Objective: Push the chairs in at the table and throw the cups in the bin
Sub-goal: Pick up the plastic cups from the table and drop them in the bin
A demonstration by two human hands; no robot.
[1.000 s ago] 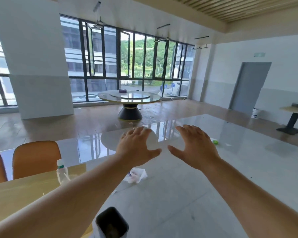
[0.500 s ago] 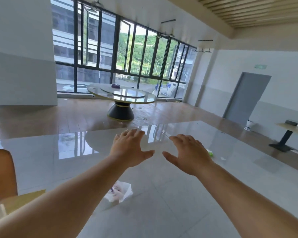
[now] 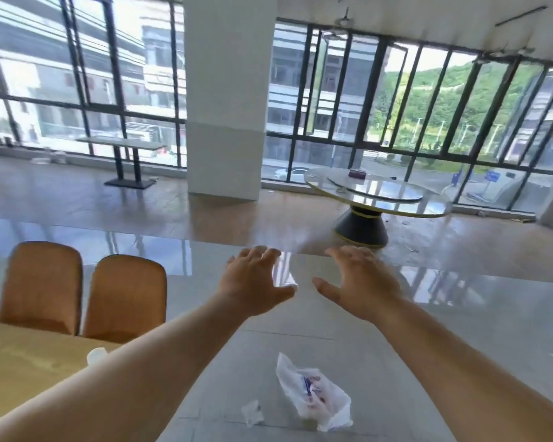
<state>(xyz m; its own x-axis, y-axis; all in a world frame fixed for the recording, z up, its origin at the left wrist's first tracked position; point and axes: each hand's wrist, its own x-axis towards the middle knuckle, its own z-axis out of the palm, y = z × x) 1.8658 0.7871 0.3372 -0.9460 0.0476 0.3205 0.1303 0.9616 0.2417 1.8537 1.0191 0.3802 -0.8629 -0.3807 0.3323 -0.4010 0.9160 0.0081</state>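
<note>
Both my arms stretch forward over the grey floor. My left hand (image 3: 253, 282) and my right hand (image 3: 361, 282) are open, palms down, fingers spread, holding nothing. Two orange chairs (image 3: 42, 285) (image 3: 126, 296) stand side by side at the far edge of a light wooden table (image 3: 16, 371) at lower left, their backs against it. A small white cup-like thing (image 3: 95, 355) shows on the table just above my left forearm, partly hidden. No bin is in view.
A crumpled white plastic bag (image 3: 313, 397) and a small scrap (image 3: 252, 413) lie on the floor below my hands. A white pillar (image 3: 227, 122) stands ahead. A round glass table (image 3: 377, 193) is at right, a narrow table (image 3: 122, 145) at the windows at left.
The view has swung left: the two orange chairs and the wooden table have come back into sight, and the pillar is now centred. My hands stay open and outstretched.
</note>
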